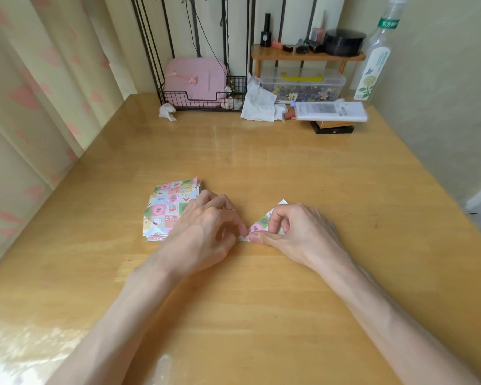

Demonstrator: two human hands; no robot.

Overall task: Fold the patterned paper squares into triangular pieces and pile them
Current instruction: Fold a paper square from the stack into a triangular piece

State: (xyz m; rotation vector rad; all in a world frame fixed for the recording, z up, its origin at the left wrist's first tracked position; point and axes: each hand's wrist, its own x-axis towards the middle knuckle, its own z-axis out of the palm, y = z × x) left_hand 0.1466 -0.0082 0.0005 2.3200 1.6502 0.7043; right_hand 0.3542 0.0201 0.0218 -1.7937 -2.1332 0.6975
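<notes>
A stack of patterned paper squares lies on the wooden table, left of centre. Just right of it lies a small folded patterned piece, one white corner sticking out behind my right hand. My left hand has its fingers curled and its fingertips pinch the piece's left tip. My right hand pinches the same piece, thumb flat on its near edge and index finger bent on top. Most of the piece is hidden under my fingers.
Along the far edge stand a black wire rack with a pink case, crumpled tissues, a clear plastic box under a small wooden shelf, a tall bottle and a flat white pack. A curtain hangs at left.
</notes>
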